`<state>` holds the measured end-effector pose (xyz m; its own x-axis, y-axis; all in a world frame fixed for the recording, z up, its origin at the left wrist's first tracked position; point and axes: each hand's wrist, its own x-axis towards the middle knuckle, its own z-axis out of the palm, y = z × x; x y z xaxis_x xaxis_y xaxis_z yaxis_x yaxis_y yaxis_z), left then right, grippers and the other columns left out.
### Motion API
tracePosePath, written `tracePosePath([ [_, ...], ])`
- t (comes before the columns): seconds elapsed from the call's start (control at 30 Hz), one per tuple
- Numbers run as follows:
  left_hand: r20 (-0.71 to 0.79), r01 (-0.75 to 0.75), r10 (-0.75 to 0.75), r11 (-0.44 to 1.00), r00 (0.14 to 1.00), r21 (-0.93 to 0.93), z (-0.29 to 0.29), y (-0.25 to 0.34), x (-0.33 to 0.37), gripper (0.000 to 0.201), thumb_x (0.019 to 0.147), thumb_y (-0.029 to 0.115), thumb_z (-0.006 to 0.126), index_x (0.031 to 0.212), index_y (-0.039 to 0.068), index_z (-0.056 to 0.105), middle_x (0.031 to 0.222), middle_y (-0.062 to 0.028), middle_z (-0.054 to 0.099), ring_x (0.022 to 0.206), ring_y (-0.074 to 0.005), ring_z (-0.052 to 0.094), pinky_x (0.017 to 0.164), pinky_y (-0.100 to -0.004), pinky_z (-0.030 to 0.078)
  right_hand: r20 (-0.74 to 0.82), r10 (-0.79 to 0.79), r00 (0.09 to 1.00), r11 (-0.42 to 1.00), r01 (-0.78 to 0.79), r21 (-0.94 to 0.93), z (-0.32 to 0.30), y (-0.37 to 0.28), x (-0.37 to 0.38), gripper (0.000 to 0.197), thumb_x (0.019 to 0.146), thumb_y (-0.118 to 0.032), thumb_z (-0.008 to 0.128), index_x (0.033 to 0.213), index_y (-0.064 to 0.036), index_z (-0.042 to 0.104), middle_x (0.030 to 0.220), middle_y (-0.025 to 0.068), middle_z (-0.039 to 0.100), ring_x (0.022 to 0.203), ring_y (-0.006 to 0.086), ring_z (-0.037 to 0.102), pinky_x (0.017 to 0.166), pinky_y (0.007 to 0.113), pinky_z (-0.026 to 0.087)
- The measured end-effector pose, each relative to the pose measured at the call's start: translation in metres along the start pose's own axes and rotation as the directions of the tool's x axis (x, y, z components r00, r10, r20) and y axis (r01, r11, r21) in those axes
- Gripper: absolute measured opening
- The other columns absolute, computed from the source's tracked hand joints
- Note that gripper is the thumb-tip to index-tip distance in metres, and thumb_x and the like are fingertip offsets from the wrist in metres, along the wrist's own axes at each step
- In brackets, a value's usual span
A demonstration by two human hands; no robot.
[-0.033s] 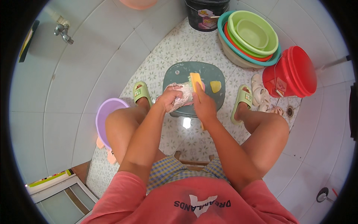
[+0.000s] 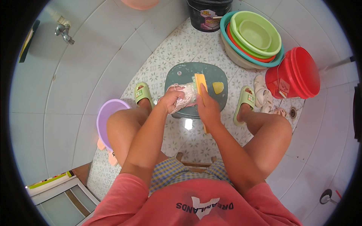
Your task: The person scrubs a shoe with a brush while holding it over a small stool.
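Observation:
My left hand (image 2: 171,98) is closed round a pale pinkish lace-up shoe (image 2: 185,93), lying on its side over a green stool (image 2: 177,71). In my right hand (image 2: 208,108) is a yellow scrubbing brush (image 2: 200,80), its long handle running back under the palm. The brush's pale green bristles face left, against or very close to the end of the shoe; exact contact cannot be made out. On the stool, right of the brush, lies a yellow lump that looks like soap (image 2: 218,87). Whitish suds and wet spots mark the stool top.
A purple basin (image 2: 102,120) stands by my left knee. Stacked basins (image 2: 233,45), a red bucket (image 2: 281,75) and a black bucket (image 2: 203,19) line the far wall. Pale sandals (image 2: 261,90) lie near a floor drain (image 2: 293,112). A tap (image 2: 64,32) juts from the left wall.
My right hand and the brush have shifted slightly to the right, away from the shoe. My left hand and the shoe stay in place.

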<state>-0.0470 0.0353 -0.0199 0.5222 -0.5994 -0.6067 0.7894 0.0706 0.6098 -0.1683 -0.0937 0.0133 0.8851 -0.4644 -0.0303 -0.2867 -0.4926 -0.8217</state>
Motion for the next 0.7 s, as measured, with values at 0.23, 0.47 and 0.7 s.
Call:
tracePosePath([
  [0.23, 0.014, 0.056, -0.055, 0.974, 0.998, -0.22, -0.012, -0.006, 0.009, 0.039, 0.075, 0.009, 0.045, 0.112, -0.001, 0.048, 0.107, -0.0192, 0.056, 0.091, -0.0357, 0.059, 0.076, -0.0497, 0.052, 0.246, 0.024, 0.969, 0.972, 0.035, -0.231, 0.002, -0.021, -0.013, 0.047, 0.088, -0.026, 0.049, 0.133, -0.015, 0.042, 0.081, 0.0207, 0.062, 0.074, 0.0379, 0.06, 0.07, 0.043, 0.047],
  [0.47, 0.034, 0.107, -0.102, 0.926, 0.994, -0.362, 0.007, 0.008, -0.003, 0.036, 0.082, 0.011, 0.047, 0.116, -0.002, 0.045, 0.106, -0.021, 0.056, 0.096, -0.0363, 0.059, 0.077, -0.0507, 0.052, 0.068, 0.016, 0.998, 1.0, -0.015, -0.006, -0.008, -0.006, -0.018, 0.048, 0.087, -0.029, 0.05, 0.133, -0.0165, 0.042, 0.085, 0.0218, 0.062, 0.079, 0.0382, 0.06, 0.071, 0.042, 0.046],
  [0.7, 0.035, 0.003, 0.004, 0.983, 0.999, -0.183, -0.008, -0.003, 0.007, 0.031, 0.088, 0.012, 0.05, 0.114, -0.004, 0.046, 0.107, -0.02, 0.058, 0.09, -0.0326, 0.063, 0.073, -0.0432, 0.055, 0.144, 0.078, 0.987, 0.997, -0.077, -0.017, 0.002, -0.012, 0.013, 0.046, 0.089, -0.027, 0.049, 0.133, -0.0173, 0.044, 0.083, 0.0211, 0.062, 0.079, 0.0371, 0.061, 0.071, 0.04, 0.046],
])
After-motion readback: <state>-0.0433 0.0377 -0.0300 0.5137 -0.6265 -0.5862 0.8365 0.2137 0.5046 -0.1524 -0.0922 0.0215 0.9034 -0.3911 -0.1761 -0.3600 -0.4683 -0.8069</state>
